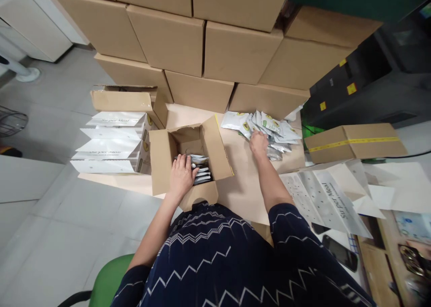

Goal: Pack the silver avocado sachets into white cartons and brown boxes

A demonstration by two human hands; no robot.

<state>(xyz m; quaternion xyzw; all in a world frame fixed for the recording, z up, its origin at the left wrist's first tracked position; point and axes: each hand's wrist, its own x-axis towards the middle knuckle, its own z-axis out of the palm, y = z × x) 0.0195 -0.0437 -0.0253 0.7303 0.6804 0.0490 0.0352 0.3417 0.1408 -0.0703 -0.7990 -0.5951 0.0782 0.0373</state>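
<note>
An opened cardboard box (224, 152) stands in front of me on the table, its flaps folded outward. Inside it, several flat silver-white pouches (202, 174) stand in a row at the near side. My left hand (182, 172) reaches over the box's near left part, fingers stretched out and resting against the pouches. To the right of the box lies a loose heap of white pouches (271, 123) with yellow-green print. My right hand (259, 143) is at the near left edge of this heap, its fingers closed on a pouch there; the fingertips are partly hidden.
Stacked closed cartons (168, 40) form a wall behind the table (237, 192). White printed boxes (111, 141) stand at the left beside another open carton (121, 100). At the right are a taped carton (357, 142), white printed packaging (332, 195) and a phone (340, 252). A green chair (109, 280) stands at lower left.
</note>
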